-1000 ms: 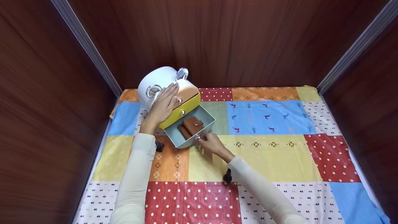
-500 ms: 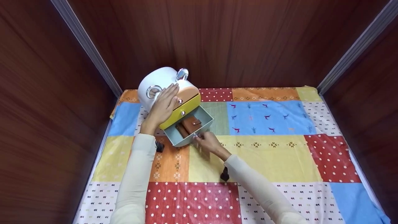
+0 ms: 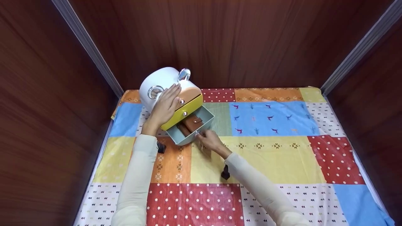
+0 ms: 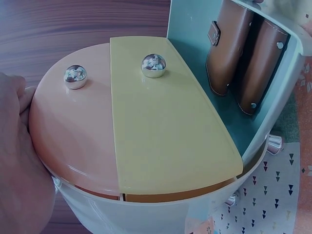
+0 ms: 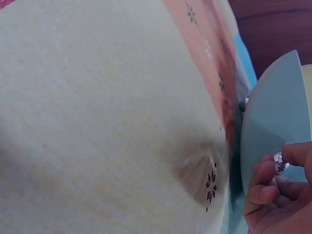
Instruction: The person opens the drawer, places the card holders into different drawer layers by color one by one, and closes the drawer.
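Observation:
A small white rounded cabinet with silver ears stands at the back left. Its peach top drawer and yellow middle drawer sit almost flush. The pale green bottom drawer is partly out. Inside it lies a brown leather wallet with a snap strap; I cannot tell if the brown piece beside it is separate. My left hand rests on the cabinet's top edge with straight fingers. My right hand pinches the bottom drawer's silver knob between thumb and fingers.
A patchwork-print cloth covers the table, slightly wrinkled. Dark wood panels rise at the back and both sides. The cabinet stands near the back panel.
The bottom drawer has slid some way inward, toward the cabinet, and the wallet has gone with it. My right hand has followed the knob. The left hand has stayed in place.

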The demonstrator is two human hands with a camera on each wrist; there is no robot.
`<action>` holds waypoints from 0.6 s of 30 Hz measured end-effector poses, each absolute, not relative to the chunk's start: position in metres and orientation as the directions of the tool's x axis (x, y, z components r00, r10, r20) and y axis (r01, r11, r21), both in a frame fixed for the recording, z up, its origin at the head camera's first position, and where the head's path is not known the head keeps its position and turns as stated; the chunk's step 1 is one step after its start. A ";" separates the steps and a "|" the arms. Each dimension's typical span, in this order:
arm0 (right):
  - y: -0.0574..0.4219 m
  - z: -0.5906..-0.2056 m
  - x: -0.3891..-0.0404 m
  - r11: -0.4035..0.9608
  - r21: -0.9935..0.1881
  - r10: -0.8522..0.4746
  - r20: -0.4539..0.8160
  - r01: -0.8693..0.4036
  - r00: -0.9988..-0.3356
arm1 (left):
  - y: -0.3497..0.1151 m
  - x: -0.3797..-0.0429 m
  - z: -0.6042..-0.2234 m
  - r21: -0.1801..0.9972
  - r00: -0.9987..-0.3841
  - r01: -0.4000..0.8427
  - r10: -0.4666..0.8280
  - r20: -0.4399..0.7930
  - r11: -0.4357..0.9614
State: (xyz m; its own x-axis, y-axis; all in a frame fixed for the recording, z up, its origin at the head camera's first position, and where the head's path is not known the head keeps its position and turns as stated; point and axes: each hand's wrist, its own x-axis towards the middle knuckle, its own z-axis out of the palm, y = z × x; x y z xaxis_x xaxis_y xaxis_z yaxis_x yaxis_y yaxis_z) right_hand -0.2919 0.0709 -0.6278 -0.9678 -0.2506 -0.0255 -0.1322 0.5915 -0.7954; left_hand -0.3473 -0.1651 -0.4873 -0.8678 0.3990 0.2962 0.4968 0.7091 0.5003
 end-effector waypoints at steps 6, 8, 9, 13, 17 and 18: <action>0.070 -0.628 -0.294 0.579 -0.808 -0.252 -0.055 -0.105 -0.966 | -0.165 -0.347 -0.487 0.499 -0.869 0.495 0.398 0.294 0.711; 0.070 -0.628 -0.295 0.576 -0.811 -0.253 -0.055 -0.105 -0.966 | -0.164 -0.347 -0.487 0.502 -0.869 0.495 0.396 0.297 0.709; 0.070 -0.627 -0.295 0.575 -0.812 -0.254 -0.056 -0.104 -0.966 | -0.164 -0.346 -0.487 0.504 -0.869 0.494 0.395 0.297 0.708; 0.069 -0.627 -0.297 0.578 -0.809 -0.259 -0.056 -0.108 -0.964 | -0.163 -0.346 -0.486 0.512 -0.872 0.489 0.390 0.294 0.706; 0.066 -0.628 -0.301 0.592 -0.797 -0.263 -0.049 -0.120 -0.964 | -0.163 -0.345 -0.486 0.516 -0.875 0.485 0.386 0.293 0.706; 0.066 -0.628 -0.301 0.592 -0.797 -0.262 -0.049 -0.121 -0.964 | -0.163 -0.345 -0.486 0.516 -0.875 0.484 0.385 0.294 0.706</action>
